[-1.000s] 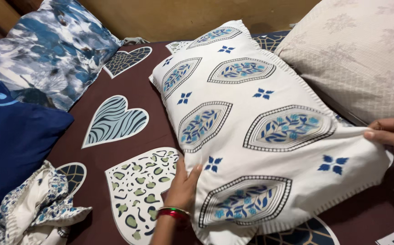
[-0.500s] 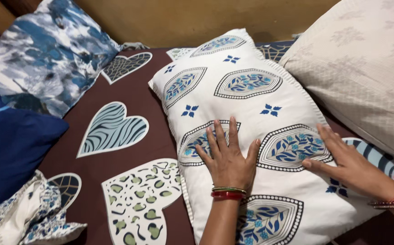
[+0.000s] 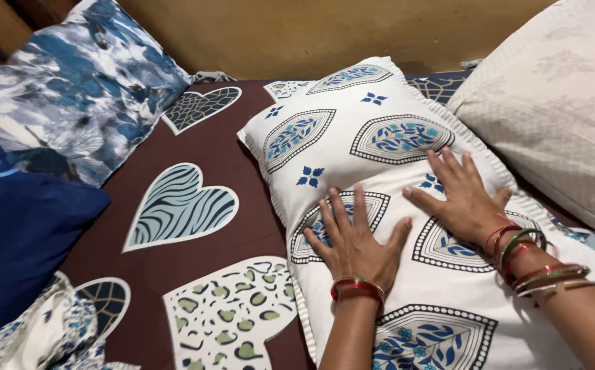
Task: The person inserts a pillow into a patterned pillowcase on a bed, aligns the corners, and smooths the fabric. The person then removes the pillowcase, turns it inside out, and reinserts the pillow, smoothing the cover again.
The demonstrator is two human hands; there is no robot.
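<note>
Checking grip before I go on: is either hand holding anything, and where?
Nothing held. Left hand and right hand lie flat, palms down, on the pillow.

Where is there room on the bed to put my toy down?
The brown sheet with hearts is bare between the white patterned pillow and the blue floral pillow, down to the dark blue cushion. The right side is crowded: the left hand and right hand lie flat on the white pillow, and the beige pillow presses against it.

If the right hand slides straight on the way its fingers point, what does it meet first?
More of the white pillow under the right hand, its fingers pointing up-left; beyond the pillow's far edge, probably the tan wall, though depth is unclear.
</note>
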